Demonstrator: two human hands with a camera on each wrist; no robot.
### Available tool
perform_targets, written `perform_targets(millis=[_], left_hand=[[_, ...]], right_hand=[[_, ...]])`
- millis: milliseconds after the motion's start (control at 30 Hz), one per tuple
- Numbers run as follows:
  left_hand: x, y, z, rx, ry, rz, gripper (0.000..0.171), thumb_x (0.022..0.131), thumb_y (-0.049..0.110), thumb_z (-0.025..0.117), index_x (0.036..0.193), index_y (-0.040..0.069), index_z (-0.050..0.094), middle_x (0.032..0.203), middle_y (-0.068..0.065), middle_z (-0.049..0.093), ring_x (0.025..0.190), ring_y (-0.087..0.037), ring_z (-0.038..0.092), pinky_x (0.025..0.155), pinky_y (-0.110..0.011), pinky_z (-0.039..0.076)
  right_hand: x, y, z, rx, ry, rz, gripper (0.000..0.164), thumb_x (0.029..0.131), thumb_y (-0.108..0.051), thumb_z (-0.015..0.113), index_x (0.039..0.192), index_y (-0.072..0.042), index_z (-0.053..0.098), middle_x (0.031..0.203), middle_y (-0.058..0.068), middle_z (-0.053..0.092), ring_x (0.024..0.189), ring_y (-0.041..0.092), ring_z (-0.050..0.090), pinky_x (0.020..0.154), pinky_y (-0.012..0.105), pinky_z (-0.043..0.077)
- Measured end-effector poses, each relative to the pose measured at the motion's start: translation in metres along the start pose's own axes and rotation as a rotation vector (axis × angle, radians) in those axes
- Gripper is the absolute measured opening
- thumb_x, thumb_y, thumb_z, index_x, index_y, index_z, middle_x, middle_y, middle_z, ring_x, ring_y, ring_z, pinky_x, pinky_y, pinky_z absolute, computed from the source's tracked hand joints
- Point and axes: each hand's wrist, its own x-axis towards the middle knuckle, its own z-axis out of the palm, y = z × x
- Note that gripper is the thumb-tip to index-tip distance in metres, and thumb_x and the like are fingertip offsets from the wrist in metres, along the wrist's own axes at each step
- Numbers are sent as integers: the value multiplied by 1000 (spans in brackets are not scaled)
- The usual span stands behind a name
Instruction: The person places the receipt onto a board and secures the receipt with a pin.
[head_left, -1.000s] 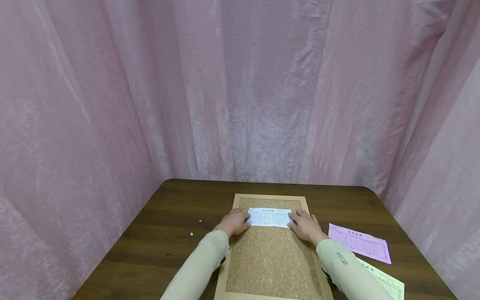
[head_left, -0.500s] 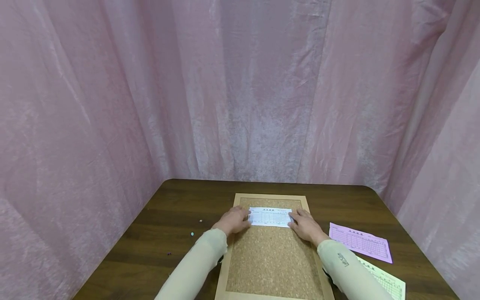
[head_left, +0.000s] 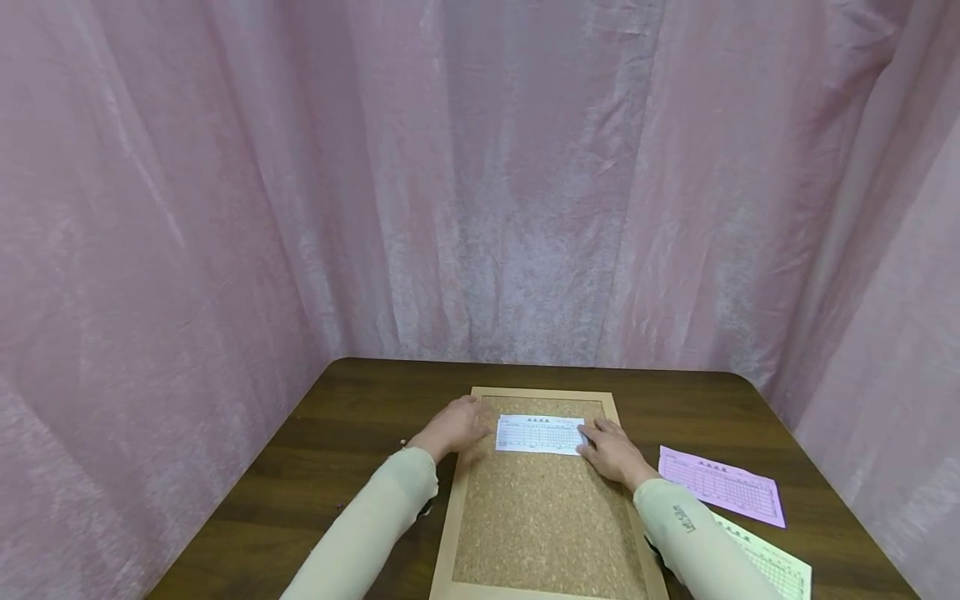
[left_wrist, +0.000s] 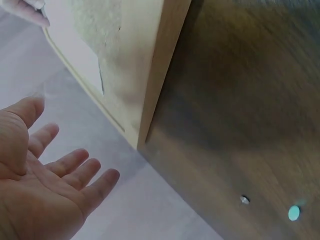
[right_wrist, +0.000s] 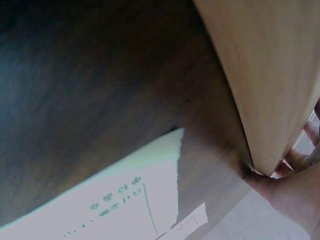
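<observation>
in the head view, a white form (head_left: 534,436) lies on the far part of a corkboard (head_left: 551,525) with a wooden frame (head_left: 452,533), set on a dark desk (head_left: 375,417). the right hand (head_left: 615,452) rests at the form's right edge, thumb and fingers parted; whether they pinch the paper cannot be told. the left hand (head_left: 455,425), blurred, holds nothing visible and is apart from the left edge. to the right lie a purple form (head_left: 720,485) and, nearer, a green form (head_left: 772,567). the thin white sheet is likely very light, limp and easily creased or torn, apt to slide on the cork; flat fingertips at its short left and right edges look the safest hold.

in the left wrist view, the left hand's fingers are spread and bare, beside the board's far left corner. a silver pin (left_wrist: 244,199) and a turquoise pin (left_wrist: 294,213) sit on the desk, small enough to call for a fingertip pinch.

in the right wrist view, the right hand shows partly, its thumb by the frame; the white form is out of sight, so its grip there stays unclear.
</observation>
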Motion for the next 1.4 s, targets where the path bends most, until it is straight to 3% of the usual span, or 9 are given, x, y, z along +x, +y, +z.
perform_targets(millis=[233,400,600,933,1200,1400], left_hand=[[-3,-13,-7,-62,34,30,47,100,30,60,143,13,53,145,-20,46,133,-36,44,107,-51,36],[-5,-18,-9,-87,44,31,50,99,31,62,143,9,52,143,-20,49,131,-36,47,105,-51,38],[-7,-18,-21,-123,63,24,51,100,31,62,144,7,51,142,-15,51,128,-34,50,102,-50,42],[-10,-26,-42,-183,117,67,46,98,24,64,140,6,55,138,-14,56,129,-31,50,104,-47,41],[-24,-45,-68,-282,95,4,51,99,34,62,144,11,51,144,-13,50,133,-35,44,105,-53,38],[-35,-69,-82,-284,116,-22,56,98,43,61,144,12,51,144,-17,50,134,-37,43,106,-55,36]], right_hand=[[0,2,2,0,6,-7,46,101,-22,55,140,2,52,147,37,33,139,54,24,111,63,22],[0,5,5,4,5,-7,47,101,-23,55,140,3,51,148,37,33,139,54,24,111,63,22],[-2,1,3,2,0,-4,45,102,-22,54,140,1,52,148,37,33,139,53,24,110,63,22],[-1,-4,-2,9,-33,30,47,102,-24,53,142,0,50,151,34,31,141,51,21,111,62,21],[-2,-2,-2,-6,-6,11,46,102,-22,54,141,2,51,149,36,33,140,53,24,111,62,21],[-2,-4,-3,-5,-9,17,46,102,-22,54,141,2,51,149,36,32,140,53,23,112,62,20]])
